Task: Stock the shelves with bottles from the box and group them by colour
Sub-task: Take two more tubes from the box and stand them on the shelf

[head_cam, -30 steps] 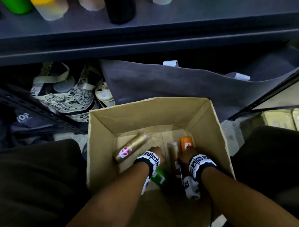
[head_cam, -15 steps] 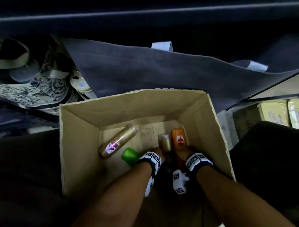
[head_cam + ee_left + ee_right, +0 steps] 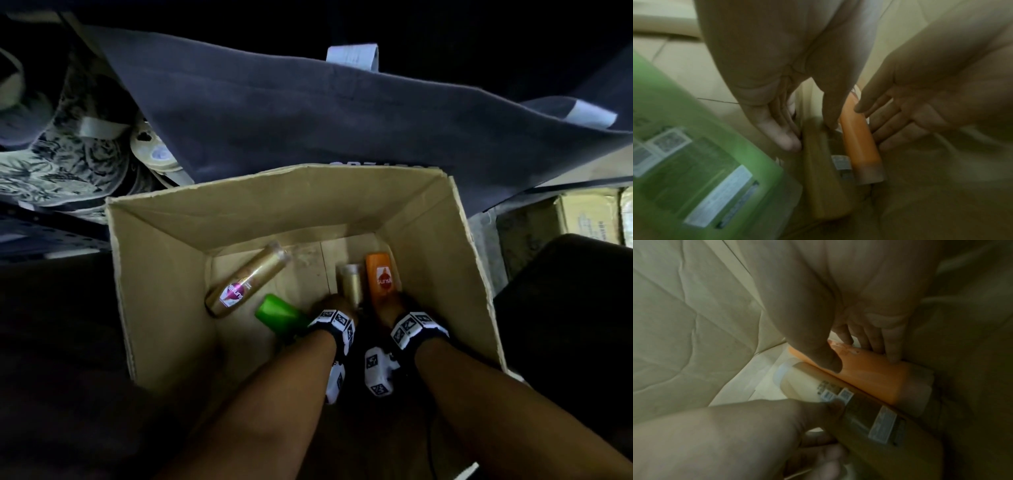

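An open cardboard box (image 3: pixel 164 260) holds several bottles. A gold bottle with a pink label (image 3: pixel 245 286) lies at the left of its floor, and a green bottle (image 3: pixel 279 313) lies beside my left wrist. A second gold bottle (image 3: pixel 351 282) and an orange bottle (image 3: pixel 380 279) lie side by side at the right. My left hand (image 3: pixel 337 303) pinches the second gold bottle (image 3: pixel 824 170) between thumb and fingers (image 3: pixel 789 142). My right hand (image 3: pixel 388 308) grips the orange bottle (image 3: pixel 875 376), thumb on one side and fingers (image 3: pixel 890 353) on the other.
A dark grey cloth bag (image 3: pixel 308 113) hangs right behind the box. A floral-patterned bag (image 3: pixel 51 161) lies at the back left. Cartons (image 3: pixel 589 216) stand at the right. My dark-clad knees flank the box on both sides.
The view has tilted down, so the shelf is out of frame. The green bottle has shifted from under my left wrist to its left. Both hands have settled around the gold and orange bottles.
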